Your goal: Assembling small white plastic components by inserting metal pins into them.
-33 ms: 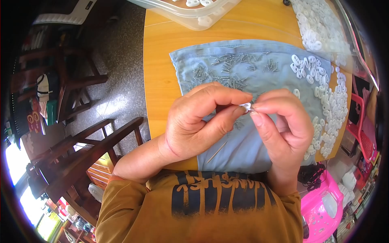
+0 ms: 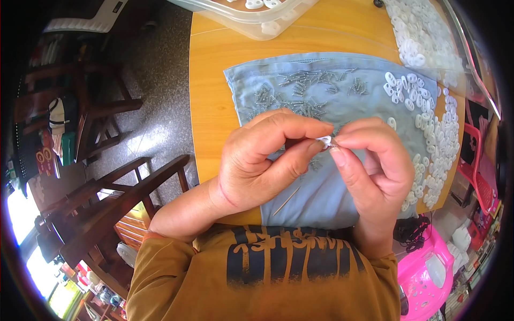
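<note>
White piece (image 2: 324,140) — left hand (image 2: 262,158) pinches it | right hand (image 2: 379,166) pinches spring (image 2: 333,144) | hands partly hide cloth (image 2: 326,195); rod (image 2: 286,201) nearby

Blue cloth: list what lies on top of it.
Ridged metal pieces, white oval pieces and a thin stick lie on the cloth. The left hand and right hand hide what lies behind them.

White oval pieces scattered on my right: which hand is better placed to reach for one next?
Probably your right hand: it is nearer the white oval pieces, while your left hand sits farther across, pinching a small white part. The right is busy too, pinching what looks like a small spring.
</note>
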The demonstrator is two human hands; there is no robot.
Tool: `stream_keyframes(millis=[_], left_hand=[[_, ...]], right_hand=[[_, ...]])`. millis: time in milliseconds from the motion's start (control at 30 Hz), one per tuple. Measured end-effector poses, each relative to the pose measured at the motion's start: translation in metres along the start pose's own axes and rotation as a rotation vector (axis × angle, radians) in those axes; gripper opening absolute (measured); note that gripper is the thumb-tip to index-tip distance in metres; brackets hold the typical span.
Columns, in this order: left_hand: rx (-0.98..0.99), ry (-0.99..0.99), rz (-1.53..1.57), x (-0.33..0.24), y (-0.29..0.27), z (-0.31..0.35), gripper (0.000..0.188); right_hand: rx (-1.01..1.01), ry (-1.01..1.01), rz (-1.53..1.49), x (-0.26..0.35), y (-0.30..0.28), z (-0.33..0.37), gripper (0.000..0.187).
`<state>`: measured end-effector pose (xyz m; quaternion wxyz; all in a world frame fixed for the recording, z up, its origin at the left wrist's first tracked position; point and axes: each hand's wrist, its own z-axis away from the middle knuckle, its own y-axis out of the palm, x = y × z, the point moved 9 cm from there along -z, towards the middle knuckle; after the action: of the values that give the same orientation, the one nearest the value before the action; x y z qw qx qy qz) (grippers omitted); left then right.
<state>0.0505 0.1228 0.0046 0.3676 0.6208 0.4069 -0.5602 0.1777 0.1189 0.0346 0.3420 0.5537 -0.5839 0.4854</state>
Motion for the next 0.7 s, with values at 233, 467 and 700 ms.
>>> stream_keyframes(millis=[233,467,700], left_hand=[[-0.004,-0.016,0.010,0.002,0.001,0.001,0.020],[0.013,-0.026,0.022,0.003,0.002,0.000,0.020],[0.045,0.106,-0.028,-0.006,0.005,0.001,0.020]], right_hand=[[-0.017,-0.048,0.007,0.002,-0.002,0.001,0.020],[-0.025,-0.097,0.041,0.005,-0.002,0.001,0.022],[-0.005,-0.075,-0.020,0.004,0.000,0.001,0.020]])
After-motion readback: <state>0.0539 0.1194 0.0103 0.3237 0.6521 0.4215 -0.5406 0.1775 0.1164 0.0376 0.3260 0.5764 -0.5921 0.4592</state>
